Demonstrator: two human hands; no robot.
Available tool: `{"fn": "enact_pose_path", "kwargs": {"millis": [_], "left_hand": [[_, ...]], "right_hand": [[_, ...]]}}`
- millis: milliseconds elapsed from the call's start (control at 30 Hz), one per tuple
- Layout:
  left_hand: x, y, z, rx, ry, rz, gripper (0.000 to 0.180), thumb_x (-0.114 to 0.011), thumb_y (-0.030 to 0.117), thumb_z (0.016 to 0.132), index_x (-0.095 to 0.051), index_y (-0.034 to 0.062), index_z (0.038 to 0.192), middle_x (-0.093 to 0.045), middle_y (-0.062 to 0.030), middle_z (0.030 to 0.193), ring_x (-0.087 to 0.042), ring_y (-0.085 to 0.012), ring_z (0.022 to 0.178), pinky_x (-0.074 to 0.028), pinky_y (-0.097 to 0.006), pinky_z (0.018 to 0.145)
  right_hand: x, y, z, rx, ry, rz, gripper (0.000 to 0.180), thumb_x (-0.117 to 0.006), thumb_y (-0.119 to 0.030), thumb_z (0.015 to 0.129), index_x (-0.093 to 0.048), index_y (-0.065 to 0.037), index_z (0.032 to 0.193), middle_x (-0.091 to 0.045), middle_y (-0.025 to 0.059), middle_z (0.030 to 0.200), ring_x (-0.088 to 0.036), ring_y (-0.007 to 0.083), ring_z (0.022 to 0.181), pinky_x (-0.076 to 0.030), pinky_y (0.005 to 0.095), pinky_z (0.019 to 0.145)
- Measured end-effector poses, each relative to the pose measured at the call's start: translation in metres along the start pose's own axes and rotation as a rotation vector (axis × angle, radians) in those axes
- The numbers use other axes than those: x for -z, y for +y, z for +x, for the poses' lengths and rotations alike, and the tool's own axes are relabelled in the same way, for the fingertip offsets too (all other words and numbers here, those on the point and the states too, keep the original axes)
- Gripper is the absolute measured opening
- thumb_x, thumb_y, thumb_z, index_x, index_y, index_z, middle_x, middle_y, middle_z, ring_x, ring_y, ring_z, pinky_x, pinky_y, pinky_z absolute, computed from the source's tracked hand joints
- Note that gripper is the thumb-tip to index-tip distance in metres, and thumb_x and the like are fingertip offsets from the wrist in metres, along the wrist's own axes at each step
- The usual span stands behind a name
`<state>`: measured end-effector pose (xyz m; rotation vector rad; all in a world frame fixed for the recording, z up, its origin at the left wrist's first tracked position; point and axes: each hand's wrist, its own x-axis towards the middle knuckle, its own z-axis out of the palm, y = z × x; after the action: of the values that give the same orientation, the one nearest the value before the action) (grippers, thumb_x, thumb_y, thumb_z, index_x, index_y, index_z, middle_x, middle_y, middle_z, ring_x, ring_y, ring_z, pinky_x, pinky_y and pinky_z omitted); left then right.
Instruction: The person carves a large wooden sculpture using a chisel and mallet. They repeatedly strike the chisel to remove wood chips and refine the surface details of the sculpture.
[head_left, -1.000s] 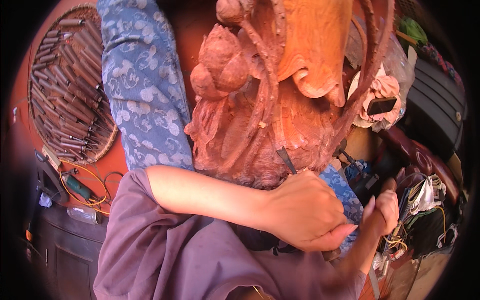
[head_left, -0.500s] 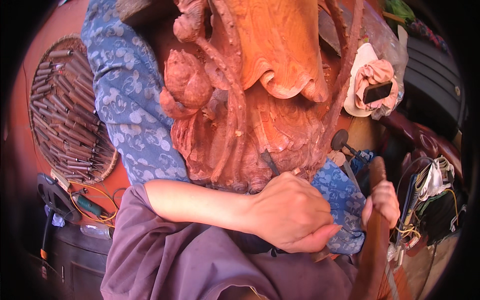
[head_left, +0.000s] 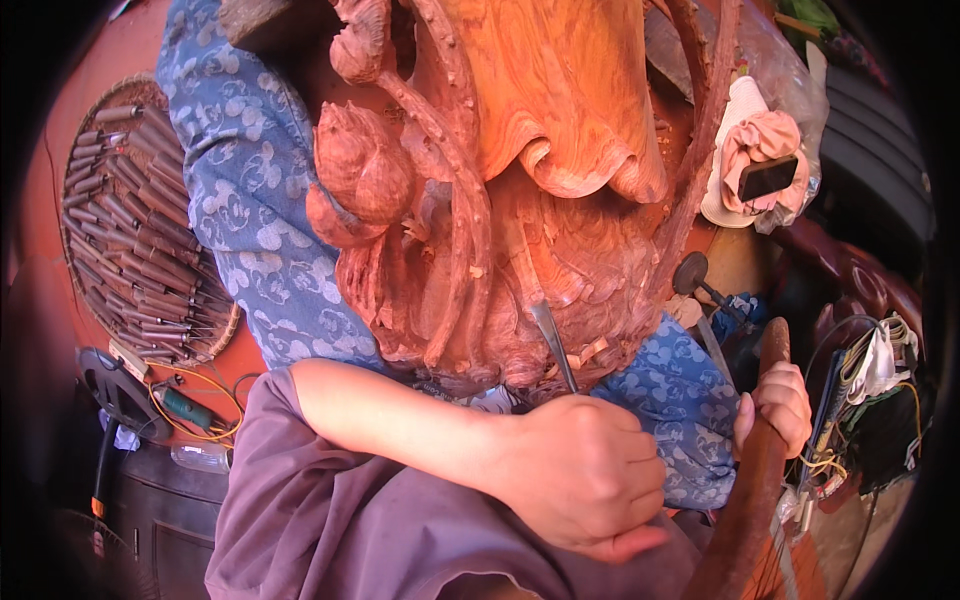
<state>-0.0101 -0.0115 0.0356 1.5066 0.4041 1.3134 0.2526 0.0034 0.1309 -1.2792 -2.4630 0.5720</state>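
My left hand [head_left: 585, 475] is closed in a fist around the handle of a chisel. The chisel's metal blade [head_left: 555, 345] sticks out past my knuckles, its tip against the lower part of a reddish wood carving [head_left: 500, 330]; the handle is mostly hidden. Further right, my right hand [head_left: 780, 405] grips a long brown wooden mallet [head_left: 745, 505], held upright and apart from the chisel. The carving has a bud shape [head_left: 365, 165], knobbly stems and a smooth orange, curled-edge piece [head_left: 570, 100].
Blue patterned trousers [head_left: 265, 220] flank the carving. At left lies a round woven tray [head_left: 232, 335] with many wooden-handled chisels, near a green power tool [head_left: 185, 407]. On the right are a phone [head_left: 768, 178] on pink cloth and bundled cables [head_left: 875, 365]. Wood chips [head_left: 588, 352] lie on the carving.
My left hand has drawn back toward me, so more of the chisel's blade shows. My right hand and the mallet have shifted slightly down and right in view.
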Motion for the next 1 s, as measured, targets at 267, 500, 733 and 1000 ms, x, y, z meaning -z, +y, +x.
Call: {"fn": "enact_pose_path", "kwargs": {"millis": [267,500,733,1000], "left_hand": [[0.008,-0.013,0.005,0.090,0.110,-0.031,0.031,-0.069,0.030,0.076,-0.049,0.0110,0.061,-0.045,-0.0022,0.062,-0.050,-0.0215,0.053,-0.039,-0.034,0.047],[-0.019,0.017,0.001,0.066,0.226,-0.258,0.033,-0.069,0.031,0.075,-0.048,0.0088,0.061,-0.045,-0.0045,0.065,-0.051,-0.0206,0.057,-0.041,-0.033,0.048],[0.002,0.000,0.005,0.156,0.083,-0.188,0.031,-0.069,0.030,0.075,-0.050,0.0091,0.063,-0.047,-0.0037,0.064,-0.052,-0.0226,0.055,-0.042,-0.034,0.049],[0.005,-0.003,0.006,0.194,0.125,-0.235,0.031,-0.069,0.029,0.077,-0.051,0.0091,0.062,-0.047,-0.0042,0.062,-0.052,-0.0239,0.053,-0.042,-0.035,0.048]], "right_hand": [[0.004,-0.005,0.010,-0.068,-0.031,-0.042,0.031,-0.076,0.004,0.070,-0.048,-0.004,0.081,-0.053,0.0088,0.065,-0.049,0.0227,0.055,-0.043,0.0368,0.055],[0.006,-0.006,0.014,-0.075,-0.110,0.005,0.032,-0.072,0.006,0.069,-0.047,-0.004,0.086,-0.052,0.0094,0.069,-0.049,0.0233,0.059,-0.042,0.0397,0.058],[0.004,-0.005,0.019,-0.140,-0.076,0.043,0.033,-0.079,0.000,0.069,-0.048,-0.005,0.082,-0.053,0.0073,0.067,-0.050,0.0223,0.057,-0.043,0.0372,0.055],[0.002,-0.007,0.024,-0.138,-0.100,0.034,0.033,-0.078,0.001,0.069,-0.048,-0.006,0.082,-0.052,0.0070,0.066,-0.049,0.0220,0.056,-0.043,0.0368,0.055]]}}
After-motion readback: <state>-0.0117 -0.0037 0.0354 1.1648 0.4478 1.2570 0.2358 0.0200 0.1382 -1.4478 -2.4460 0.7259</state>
